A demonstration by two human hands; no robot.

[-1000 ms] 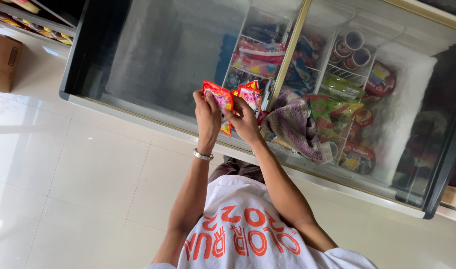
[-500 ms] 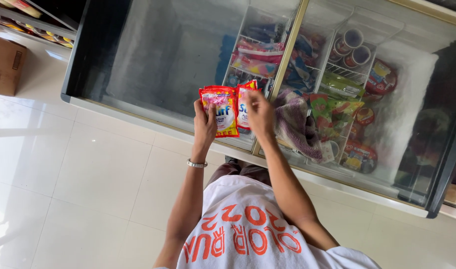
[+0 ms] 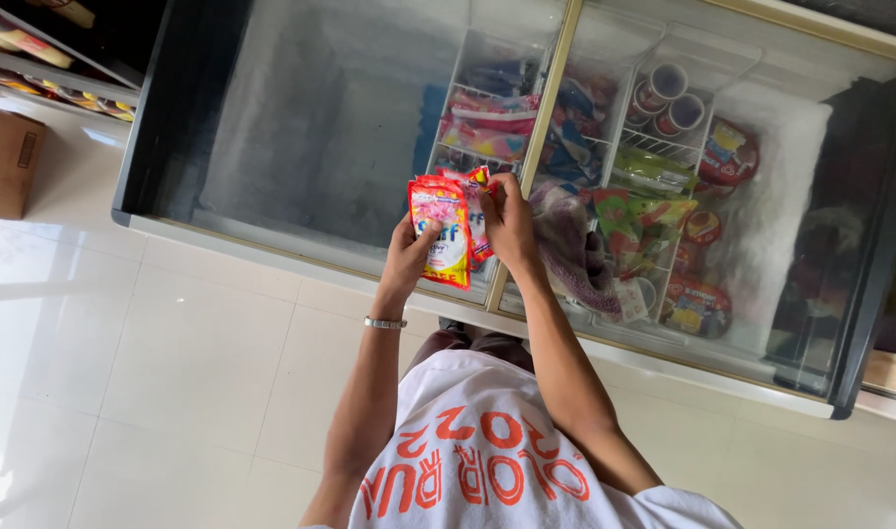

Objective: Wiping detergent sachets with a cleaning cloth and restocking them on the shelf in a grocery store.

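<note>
Both hands are raised over the chest freezer [image 3: 301, 147]: my left hand [image 3: 407, 257] pinches a red-and-pink sachet [image 3: 441, 228] by its lower edge, and my right hand [image 3: 510, 217] grips a second sachet [image 3: 475, 211] just behind it, held upright, faces toward me, probably for reading, above the glass lid.

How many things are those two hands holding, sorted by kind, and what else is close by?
Red and yellow sachets held between left hand and right hand: 2
Glass-topped chest freezers: 1
Cardboard boxes on the floor: 1
Round tubs in the freezer's top basket: 2
Total: 6
</note>
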